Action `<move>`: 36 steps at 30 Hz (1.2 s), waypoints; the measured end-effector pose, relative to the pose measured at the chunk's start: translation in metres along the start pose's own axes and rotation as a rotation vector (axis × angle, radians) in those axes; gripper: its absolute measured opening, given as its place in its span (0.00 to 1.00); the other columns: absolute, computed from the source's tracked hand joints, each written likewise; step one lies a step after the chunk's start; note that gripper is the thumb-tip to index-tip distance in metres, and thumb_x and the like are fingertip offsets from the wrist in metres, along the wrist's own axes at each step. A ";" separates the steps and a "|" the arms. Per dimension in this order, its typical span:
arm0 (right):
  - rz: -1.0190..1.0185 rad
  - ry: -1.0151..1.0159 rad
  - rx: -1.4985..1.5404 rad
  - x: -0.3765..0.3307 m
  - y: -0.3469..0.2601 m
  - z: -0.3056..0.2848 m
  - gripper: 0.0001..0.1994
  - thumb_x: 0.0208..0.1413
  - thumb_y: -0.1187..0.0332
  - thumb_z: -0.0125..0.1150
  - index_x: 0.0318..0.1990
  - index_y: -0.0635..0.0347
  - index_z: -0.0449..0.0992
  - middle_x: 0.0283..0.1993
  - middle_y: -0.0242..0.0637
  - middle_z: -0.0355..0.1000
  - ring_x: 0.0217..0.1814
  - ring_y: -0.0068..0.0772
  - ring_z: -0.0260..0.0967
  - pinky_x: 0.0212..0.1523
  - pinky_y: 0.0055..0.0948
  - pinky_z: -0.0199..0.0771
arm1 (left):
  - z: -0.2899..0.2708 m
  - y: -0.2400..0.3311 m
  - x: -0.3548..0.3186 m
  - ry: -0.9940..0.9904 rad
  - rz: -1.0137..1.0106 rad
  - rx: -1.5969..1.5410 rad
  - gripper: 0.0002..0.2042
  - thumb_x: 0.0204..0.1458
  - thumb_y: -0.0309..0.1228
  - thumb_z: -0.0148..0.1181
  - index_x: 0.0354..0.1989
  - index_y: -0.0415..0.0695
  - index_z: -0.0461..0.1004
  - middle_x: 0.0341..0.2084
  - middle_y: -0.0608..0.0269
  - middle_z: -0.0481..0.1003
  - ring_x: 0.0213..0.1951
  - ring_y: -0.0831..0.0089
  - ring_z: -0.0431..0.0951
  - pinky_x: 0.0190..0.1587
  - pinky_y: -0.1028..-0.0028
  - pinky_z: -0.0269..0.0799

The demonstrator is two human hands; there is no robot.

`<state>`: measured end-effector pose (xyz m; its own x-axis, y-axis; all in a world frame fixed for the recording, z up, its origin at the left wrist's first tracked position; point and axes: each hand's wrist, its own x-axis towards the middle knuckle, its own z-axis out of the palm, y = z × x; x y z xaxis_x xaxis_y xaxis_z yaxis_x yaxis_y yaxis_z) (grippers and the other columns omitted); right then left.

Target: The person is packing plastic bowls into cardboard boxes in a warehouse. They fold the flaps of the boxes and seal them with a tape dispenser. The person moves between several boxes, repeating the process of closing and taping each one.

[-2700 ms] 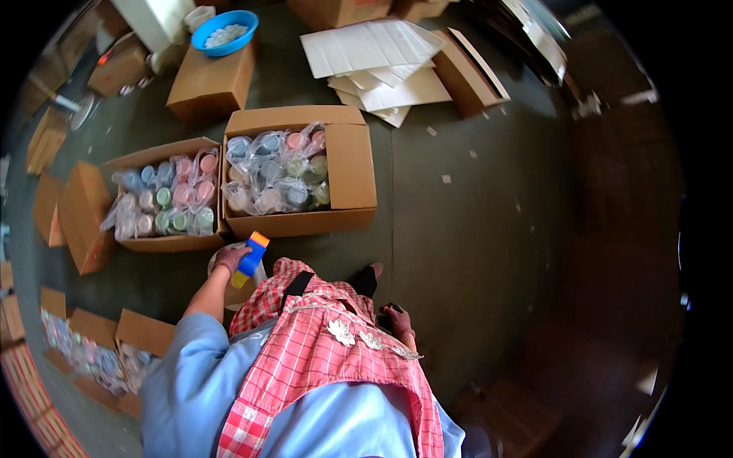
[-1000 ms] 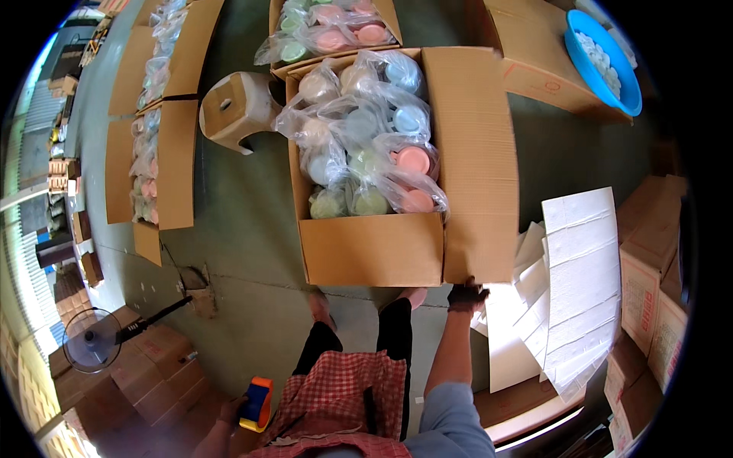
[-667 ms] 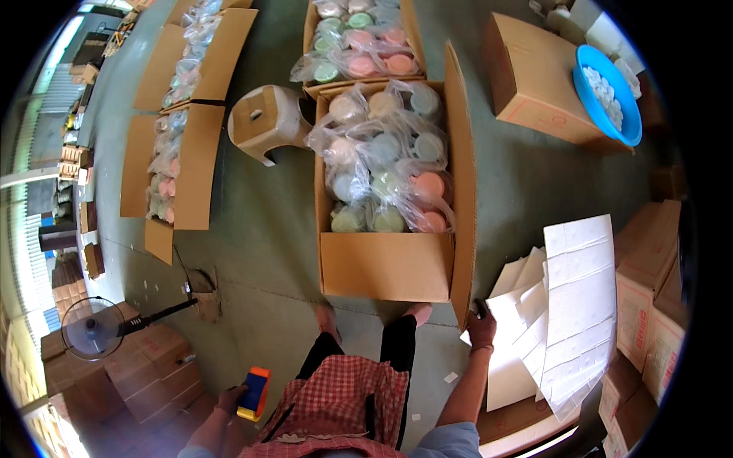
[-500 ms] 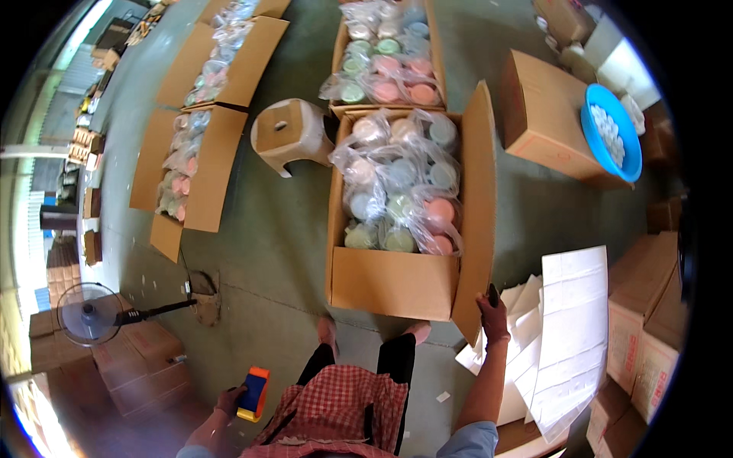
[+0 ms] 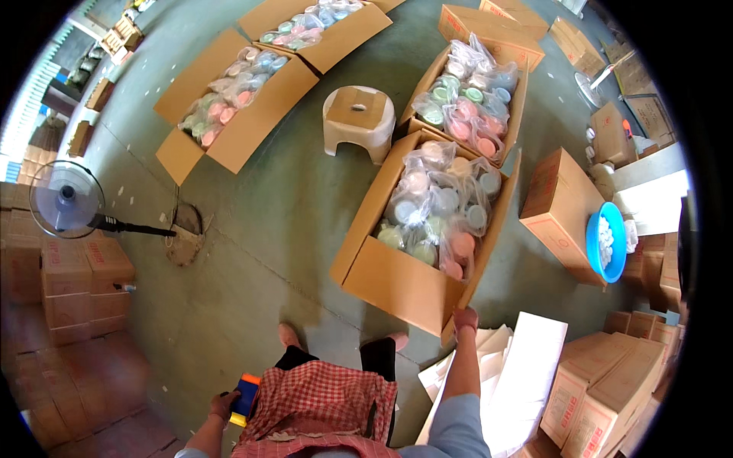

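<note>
An open cardboard box [image 5: 397, 286] stands on the floor ahead of me. It is packed with round cups or jars [image 5: 445, 200] in pink, green, white and pale blue, wrapped in clear plastic bags. My right hand [image 5: 465, 319] is closed at the near corner of this box's raised right flap [image 5: 489, 233]. Low on the left, beside my checked apron [image 5: 324, 401], my left hand [image 5: 223, 404] grips a blue, orange and yellow tape dispenser [image 5: 245, 397]. Part of its grip is hidden by the fingers.
Another filled box [image 5: 515, 126] adjoins behind; more open boxes [image 5: 263, 126] stand far left. A stool [image 5: 359, 114] sits between. Left is a fan [image 5: 67, 197]; right are a blue basin [image 5: 608, 244] on a carton [image 5: 561, 206], white sheets [image 5: 527, 382] and stacked cartons [image 5: 603, 389].
My view has turned, so the boxes appear slanted and the stool lies farther right. My right hand has come onto the flap's corner. The left still holds the tape dispenser.
</note>
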<state>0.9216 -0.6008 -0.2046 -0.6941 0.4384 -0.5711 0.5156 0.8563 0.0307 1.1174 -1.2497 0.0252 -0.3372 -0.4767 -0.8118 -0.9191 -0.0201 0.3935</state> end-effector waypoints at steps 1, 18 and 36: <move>-0.155 -0.058 -0.233 -0.006 -0.013 -0.009 0.13 0.48 0.58 0.46 0.29 0.55 0.75 0.33 0.42 0.71 0.34 0.43 0.69 0.33 0.36 0.70 | -0.008 -0.007 0.005 -0.018 0.016 -0.009 0.13 0.35 0.29 0.63 0.28 0.34 0.71 0.25 0.59 0.72 0.27 0.70 0.71 0.32 0.74 0.67; 0.381 -0.308 1.633 -0.304 -0.238 0.165 0.15 0.40 0.74 0.55 0.40 0.62 0.67 0.36 0.41 0.67 0.38 0.45 0.66 0.36 0.49 0.70 | -0.058 0.097 0.091 0.000 0.074 -0.595 0.08 0.39 0.29 0.59 0.27 0.40 0.70 0.24 0.68 0.69 0.27 0.73 0.68 0.32 0.73 0.64; 0.276 0.302 1.024 0.022 -0.106 -0.023 0.11 0.47 0.62 0.54 0.32 0.60 0.74 0.28 0.31 0.70 0.28 0.28 0.64 0.32 0.25 0.64 | 0.207 0.102 0.237 0.379 0.079 -0.911 0.18 0.40 0.37 0.57 0.40 0.42 0.70 0.39 0.65 0.68 0.41 0.69 0.66 0.48 0.67 0.58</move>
<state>0.8402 -0.6759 -0.2010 -0.5133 0.7480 -0.4207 0.7472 0.1484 -0.6478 0.9017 -1.1830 -0.2168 -0.1574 -0.7522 -0.6398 -0.3355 -0.5686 0.7511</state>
